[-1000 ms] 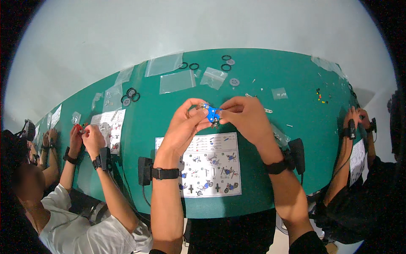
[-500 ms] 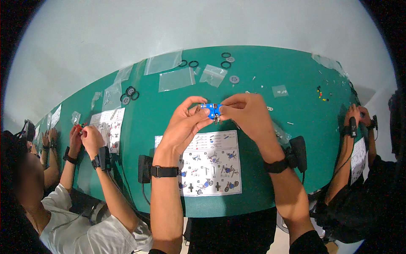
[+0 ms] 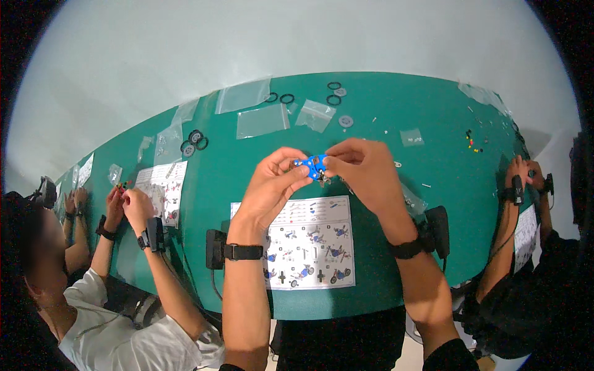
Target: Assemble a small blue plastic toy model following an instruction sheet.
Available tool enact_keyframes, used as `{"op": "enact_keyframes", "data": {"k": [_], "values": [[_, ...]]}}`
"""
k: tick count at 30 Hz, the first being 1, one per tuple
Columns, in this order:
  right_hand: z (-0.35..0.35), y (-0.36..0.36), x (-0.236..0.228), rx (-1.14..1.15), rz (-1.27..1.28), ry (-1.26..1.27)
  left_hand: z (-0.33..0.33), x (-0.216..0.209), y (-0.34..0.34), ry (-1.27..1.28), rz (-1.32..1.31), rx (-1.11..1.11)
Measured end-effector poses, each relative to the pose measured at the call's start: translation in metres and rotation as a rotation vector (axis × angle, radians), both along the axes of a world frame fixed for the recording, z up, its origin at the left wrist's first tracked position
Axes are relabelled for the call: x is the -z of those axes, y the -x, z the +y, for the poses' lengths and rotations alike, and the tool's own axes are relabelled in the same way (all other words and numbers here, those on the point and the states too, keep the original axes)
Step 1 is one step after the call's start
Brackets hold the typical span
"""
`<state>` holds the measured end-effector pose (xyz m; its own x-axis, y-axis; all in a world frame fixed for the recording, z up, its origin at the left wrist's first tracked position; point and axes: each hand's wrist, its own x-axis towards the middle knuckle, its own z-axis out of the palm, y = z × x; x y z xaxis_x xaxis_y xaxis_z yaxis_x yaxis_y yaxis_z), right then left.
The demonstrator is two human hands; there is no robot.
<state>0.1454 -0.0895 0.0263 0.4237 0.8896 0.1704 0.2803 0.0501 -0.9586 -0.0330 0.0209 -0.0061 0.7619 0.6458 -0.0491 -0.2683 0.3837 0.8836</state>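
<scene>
A small blue model assembly (image 3: 316,166) with silvery metal parts is held between my two hands above the green table. My left hand (image 3: 276,185) pinches its left end, with the thumb lying along the front. The thumb and fingers of my right hand (image 3: 362,166) close on its right side and hide part of it. Under my wrists lies a printed instruction sheet (image 3: 309,244) with small pictures of a motorcycle-like model.
Beyond my hands lie black rubber rings (image 3: 287,99), grey wheel discs (image 3: 346,121) and clear plastic bags (image 3: 316,115). Another bag with small parts (image 3: 411,201) lies by my right wrist. Co-workers handle small parts at left, a red piece (image 3: 122,187) among them, and at right.
The blue assembly has tilted, its right end now slightly higher, and both hands keep their grip. The whole view has shifted a little. The left co-worker's hands have moved slightly.
</scene>
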Motion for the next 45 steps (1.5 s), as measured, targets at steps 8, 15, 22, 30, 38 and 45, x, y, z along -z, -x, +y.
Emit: {"op": "enact_keyframes", "data": {"k": [8,15,22,30,38,45], "values": [[0.000,0.001,-0.003,-0.033,0.112,-0.021,-0.001,-0.001,0.000,-0.010,-0.023,0.005],[0.000,-0.003,0.000,-0.080,0.165,-0.043,-0.003,-0.003,-0.001,-0.032,-0.068,-0.020],[0.001,-0.008,0.005,-0.101,0.156,-0.039,0.000,0.000,-0.001,-0.031,-0.089,-0.028],[-0.007,-0.037,-0.001,0.034,-0.131,0.063,0.000,-0.002,0.001,-0.049,-0.057,-0.056],[-0.014,-0.017,0.027,0.004,-0.732,0.181,0.001,-0.001,0.001,-0.072,-0.011,-0.078],[-0.010,-0.018,0.035,0.036,-0.631,0.252,0.001,0.000,0.001,-0.070,-0.025,-0.084]]}}
